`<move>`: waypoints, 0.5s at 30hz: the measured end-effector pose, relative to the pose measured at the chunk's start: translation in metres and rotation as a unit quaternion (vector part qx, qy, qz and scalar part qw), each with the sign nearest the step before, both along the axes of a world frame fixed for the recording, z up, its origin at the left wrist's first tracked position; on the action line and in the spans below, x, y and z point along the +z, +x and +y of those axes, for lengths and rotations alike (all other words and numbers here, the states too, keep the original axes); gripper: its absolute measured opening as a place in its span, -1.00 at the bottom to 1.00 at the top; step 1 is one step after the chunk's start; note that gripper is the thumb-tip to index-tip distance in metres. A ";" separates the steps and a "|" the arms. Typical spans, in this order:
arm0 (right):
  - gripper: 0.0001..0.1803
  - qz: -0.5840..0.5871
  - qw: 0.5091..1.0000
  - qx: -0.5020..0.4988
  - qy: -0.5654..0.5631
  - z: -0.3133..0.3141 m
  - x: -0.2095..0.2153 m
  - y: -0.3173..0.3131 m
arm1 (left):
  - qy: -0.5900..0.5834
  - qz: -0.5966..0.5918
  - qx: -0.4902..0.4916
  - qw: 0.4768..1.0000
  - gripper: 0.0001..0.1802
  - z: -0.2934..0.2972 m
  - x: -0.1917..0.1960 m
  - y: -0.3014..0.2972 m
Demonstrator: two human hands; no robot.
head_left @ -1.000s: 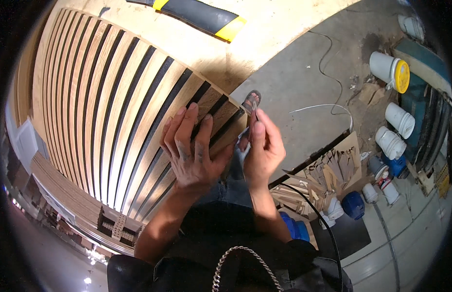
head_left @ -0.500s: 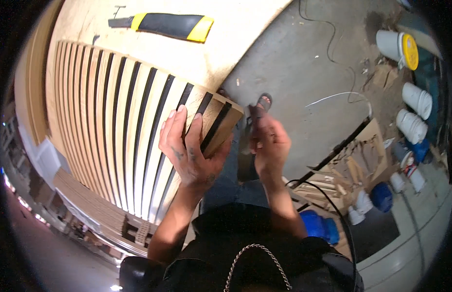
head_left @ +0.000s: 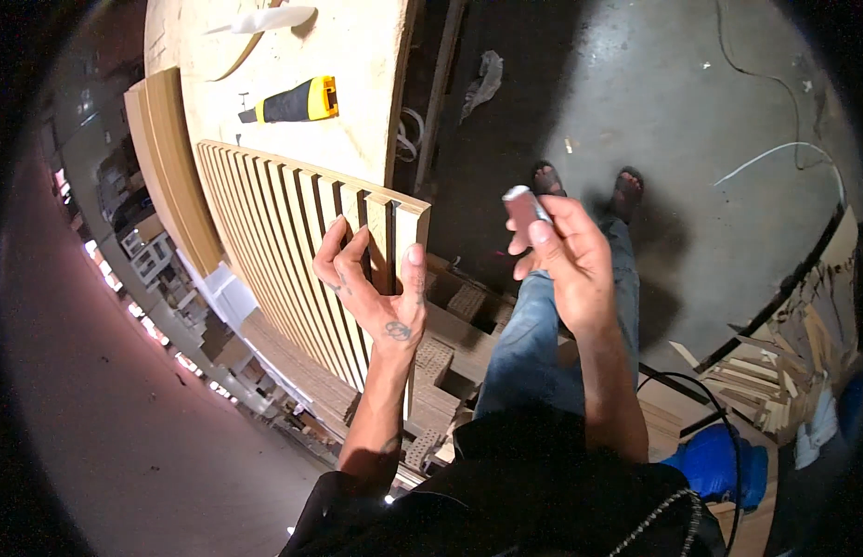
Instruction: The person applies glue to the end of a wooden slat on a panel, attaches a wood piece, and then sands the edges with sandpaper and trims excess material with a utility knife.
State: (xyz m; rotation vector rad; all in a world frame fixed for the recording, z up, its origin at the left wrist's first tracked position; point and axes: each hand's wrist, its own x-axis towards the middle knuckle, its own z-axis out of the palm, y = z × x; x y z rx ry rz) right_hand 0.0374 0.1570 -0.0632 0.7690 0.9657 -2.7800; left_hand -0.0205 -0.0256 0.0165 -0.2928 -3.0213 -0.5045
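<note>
A slatted wooden panel (head_left: 281,223), pale slats with dark gaps between them, leans at a tilt against the workbench (head_left: 366,121). My left hand (head_left: 380,302) grips it near its right end, fingers bent over the slats and thumb along the end slat. Clear of the panel, to its right, my right hand (head_left: 575,265) holds a small reddish-brown block (head_left: 524,212) with a whitish end, pinched between thumb and fingers. I cannot tell exactly what kind of block it is.
On the bench lie a black-and-yellow-handled tool (head_left: 297,102) and a white pointed piece (head_left: 273,19). Perforated bricks (head_left: 431,357) sit below the panel. Wood offcuts (head_left: 752,385), a blue container (head_left: 719,469) and a black cable (head_left: 724,418) are at the lower right.
My right hand has moved up and right, away from the panel's end, and the block now shows. My left hand stays on the panel. The view has shifted, bringing my legs into sight.
</note>
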 end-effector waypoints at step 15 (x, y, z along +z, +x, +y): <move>-0.81 0.041 0.960 -0.124 0.247 -0.056 0.029 -0.055 | -0.040 0.009 -0.073 0.996 -0.39 -0.011 -0.003 -0.002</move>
